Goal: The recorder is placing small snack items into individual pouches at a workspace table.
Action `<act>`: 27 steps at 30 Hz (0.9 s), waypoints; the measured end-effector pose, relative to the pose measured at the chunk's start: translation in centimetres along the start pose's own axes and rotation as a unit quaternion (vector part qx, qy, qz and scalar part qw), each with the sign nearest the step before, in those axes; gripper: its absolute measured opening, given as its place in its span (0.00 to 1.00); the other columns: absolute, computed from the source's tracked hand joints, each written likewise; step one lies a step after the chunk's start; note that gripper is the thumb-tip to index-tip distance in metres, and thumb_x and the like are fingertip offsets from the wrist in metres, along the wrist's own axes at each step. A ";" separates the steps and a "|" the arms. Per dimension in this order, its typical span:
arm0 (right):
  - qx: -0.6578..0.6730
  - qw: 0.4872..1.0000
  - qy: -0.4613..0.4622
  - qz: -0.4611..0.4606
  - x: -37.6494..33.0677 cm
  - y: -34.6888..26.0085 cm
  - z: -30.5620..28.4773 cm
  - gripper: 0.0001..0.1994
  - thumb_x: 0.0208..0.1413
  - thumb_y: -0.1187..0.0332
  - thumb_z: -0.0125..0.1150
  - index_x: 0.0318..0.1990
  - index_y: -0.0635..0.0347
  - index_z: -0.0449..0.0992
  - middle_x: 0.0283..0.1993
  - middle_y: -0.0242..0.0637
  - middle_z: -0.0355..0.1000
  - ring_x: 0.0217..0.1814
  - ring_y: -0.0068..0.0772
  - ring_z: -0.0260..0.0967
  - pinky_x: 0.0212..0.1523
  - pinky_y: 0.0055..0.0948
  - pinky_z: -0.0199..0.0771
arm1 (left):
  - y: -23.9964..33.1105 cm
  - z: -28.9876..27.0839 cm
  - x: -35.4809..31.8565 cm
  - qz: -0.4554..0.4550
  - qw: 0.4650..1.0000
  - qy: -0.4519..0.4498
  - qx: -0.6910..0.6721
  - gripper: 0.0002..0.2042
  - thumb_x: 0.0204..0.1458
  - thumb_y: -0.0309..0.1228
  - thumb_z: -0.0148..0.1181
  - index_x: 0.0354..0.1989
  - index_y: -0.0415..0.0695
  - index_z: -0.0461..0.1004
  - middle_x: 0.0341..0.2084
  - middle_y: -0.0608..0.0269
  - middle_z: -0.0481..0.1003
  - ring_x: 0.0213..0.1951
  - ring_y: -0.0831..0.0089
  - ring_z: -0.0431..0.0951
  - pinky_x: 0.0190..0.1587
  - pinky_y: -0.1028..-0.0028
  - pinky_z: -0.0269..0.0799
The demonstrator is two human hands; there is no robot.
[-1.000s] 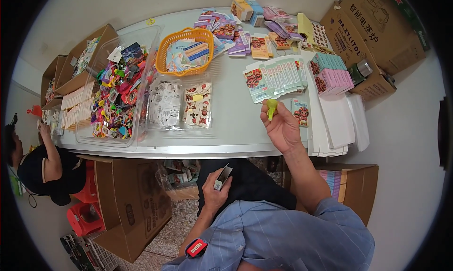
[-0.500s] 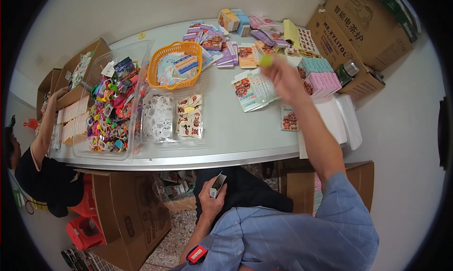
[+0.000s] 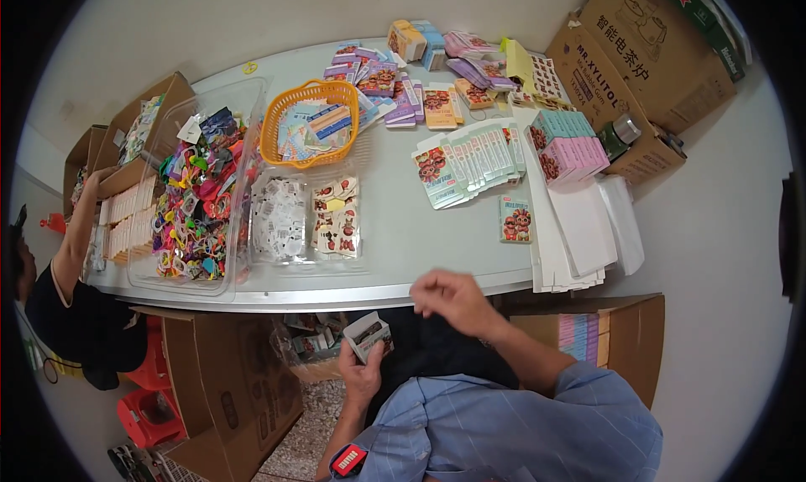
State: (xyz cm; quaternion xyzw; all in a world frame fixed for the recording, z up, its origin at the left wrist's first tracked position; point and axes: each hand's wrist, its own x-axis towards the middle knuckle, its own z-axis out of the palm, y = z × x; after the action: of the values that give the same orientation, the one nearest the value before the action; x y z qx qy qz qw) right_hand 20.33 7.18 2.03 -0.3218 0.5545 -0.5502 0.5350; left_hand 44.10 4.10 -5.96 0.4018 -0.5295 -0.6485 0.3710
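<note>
My left hand (image 3: pixel 361 379) holds a small card box (image 3: pixel 367 334) below the table's front edge, its end open and a pale flap raised. Its inside looks dark. To the right of it, my right hand (image 3: pixel 453 301) hovers at the table edge with fingers curled together; anything in them is hidden. Beyond it on the table lies a fanned row of flat pale-green cartons (image 3: pixel 470 165) with red cartoon figures. One similar small box (image 3: pixel 515 219) lies by itself near a stack of white sheets (image 3: pixel 579 230).
An orange basket (image 3: pixel 311 159) holds cards. Clear trays carry colourful trinkets (image 3: pixel 201 196), white packets (image 3: pixel 280 213) and stickers (image 3: pixel 336 222). Pink and green boxes (image 3: pixel 571 150) stand at right by large cartons (image 3: pixel 621 87). Another person's arm (image 3: pixel 77 222) reaches in at left.
My right hand has come back from the far cartons to the table's front edge; the yellow-green thing at its fingers no longer shows there. My left hand has tilted and raised the box slightly.
</note>
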 end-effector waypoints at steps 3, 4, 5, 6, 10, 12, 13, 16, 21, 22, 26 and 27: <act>-0.086 0.996 -0.038 -0.011 -2.9 4.1 0.9 0.09 0.62 0.73 0.63 0.48 0.66 0.78 0.40 0.35 0.78 0.40 0.21 0.75 0.43 0.22 0.76 | 0.9 -0.9 -0.5 0.001 1.000 -0.013 -0.013 0.16 0.58 0.21 0.62 0.55 0.38 0.71 0.46 0.61 0.77 0.46 0.74 0.77 0.48 0.74 0.75; -0.083 0.996 -0.043 -0.005 -3.4 4.4 1.4 0.09 0.62 0.73 0.63 0.48 0.66 0.78 0.40 0.35 0.78 0.40 0.21 0.75 0.43 0.22 0.76 | 1.1 -1.3 -0.9 -0.037 0.998 -0.017 -0.042 0.16 0.58 0.21 0.62 0.55 0.38 0.71 0.45 0.61 0.78 0.45 0.74 0.78 0.48 0.74 0.76; -0.083 0.995 -0.049 -0.029 -3.8 4.7 2.0 0.12 0.62 0.73 0.64 0.51 0.67 0.76 0.43 0.38 0.77 0.43 0.23 0.75 0.45 0.23 0.76 | 1.2 -1.5 -1.5 -0.075 0.994 -0.018 -0.071 0.17 0.58 0.21 0.62 0.55 0.38 0.71 0.45 0.61 0.78 0.44 0.74 0.79 0.49 0.74 0.76; -0.082 0.994 -0.057 -0.051 -4.3 5.0 2.5 0.15 0.61 0.74 0.64 0.54 0.67 0.75 0.47 0.40 0.77 0.46 0.25 0.75 0.48 0.25 0.76 | 0.9 -1.4 -1.7 -0.067 0.996 -0.007 -0.059 0.17 0.56 0.20 0.63 0.55 0.37 0.72 0.44 0.60 0.79 0.44 0.72 0.80 0.49 0.73 0.77; -0.092 0.988 -0.120 -0.024 -4.3 7.6 3.0 0.19 0.60 0.71 0.65 0.58 0.65 0.74 0.51 0.43 0.76 0.48 0.29 0.75 0.49 0.28 0.75 | 0.6 -1.6 -2.8 -0.136 0.990 -0.005 -0.028 0.18 0.52 0.21 0.69 0.52 0.37 0.76 0.44 0.61 0.80 0.46 0.73 0.79 0.51 0.73 0.75; -0.072 0.992 -0.099 -0.010 -4.3 9.5 3.3 0.17 0.59 0.72 0.65 0.55 0.65 0.76 0.48 0.40 0.76 0.43 0.25 0.73 0.45 0.24 0.74 | -0.1 -1.7 -3.2 -0.135 0.990 0.005 0.031 0.17 0.50 0.24 0.72 0.49 0.38 0.80 0.40 0.64 0.79 0.42 0.76 0.78 0.46 0.75 0.74; -0.049 0.996 -0.081 0.005 -4.3 10.3 3.5 0.16 0.59 0.73 0.66 0.54 0.65 0.77 0.46 0.38 0.76 0.41 0.23 0.72 0.43 0.23 0.73 | -0.3 -1.7 -3.1 -0.128 0.990 0.012 0.064 0.16 0.49 0.25 0.73 0.47 0.39 0.81 0.37 0.65 0.78 0.40 0.77 0.77 0.44 0.76 0.73; -0.081 0.993 -0.084 0.002 -4.0 9.8 3.5 0.15 0.58 0.75 0.67 0.52 0.66 0.78 0.39 0.31 0.73 0.32 0.13 0.65 0.34 0.17 0.67 | -0.7 -2.3 -3.3 -0.079 0.988 0.003 0.136 0.16 0.47 0.27 0.75 0.45 0.41 0.82 0.32 0.64 0.75 0.34 0.75 0.74 0.37 0.75 0.71; -0.040 0.983 -0.167 0.063 -3.9 9.6 3.2 0.15 0.62 0.76 0.61 0.56 0.66 0.71 0.38 0.31 0.73 0.37 0.14 0.68 0.38 0.16 0.68 | 1.1 -3.2 -3.8 -0.019 0.972 -0.028 0.231 0.17 0.49 0.28 0.74 0.48 0.40 0.80 0.34 0.65 0.77 0.30 0.79 0.72 0.30 0.78 0.68; -0.028 0.983 -0.172 0.063 -4.0 9.6 3.4 0.15 0.62 0.77 0.61 0.56 0.66 0.71 0.38 0.31 0.73 0.37 0.14 0.69 0.37 0.16 0.69 | 1.3 -3.2 -4.1 -0.095 0.988 -0.028 0.115 0.17 0.52 0.26 0.71 0.51 0.39 0.78 0.39 0.65 0.78 0.33 0.80 0.73 0.34 0.79 0.70; 0.023 0.981 -0.182 0.064 -4.3 10.1 3.4 0.15 0.65 0.74 0.59 0.57 0.67 0.71 0.37 0.33 0.74 0.35 0.17 0.71 0.36 0.18 0.70 | 1.7 -3.7 -4.3 -0.190 0.980 -0.046 -0.030 0.18 0.58 0.24 0.65 0.57 0.37 0.73 0.44 0.64 0.80 0.33 0.86 0.74 0.32 0.84 0.70; 0.022 0.981 -0.183 0.065 -4.2 10.1 3.4 0.15 0.65 0.74 0.59 0.57 0.67 0.71 0.37 0.33 0.74 0.35 0.17 0.71 0.36 0.18 0.70 | 1.5 -3.7 -4.3 -0.189 0.980 -0.040 -0.042 0.19 0.57 0.26 0.67 0.57 0.38 0.74 0.43 0.65 0.81 0.29 0.90 0.72 0.28 0.86 0.68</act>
State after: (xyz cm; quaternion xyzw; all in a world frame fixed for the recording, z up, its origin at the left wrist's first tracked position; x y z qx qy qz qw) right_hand 26.78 12.16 -5.97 -0.3682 0.4545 -0.4582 0.6693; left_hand 49.30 6.31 -4.38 0.4525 -0.4310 -0.7440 0.2365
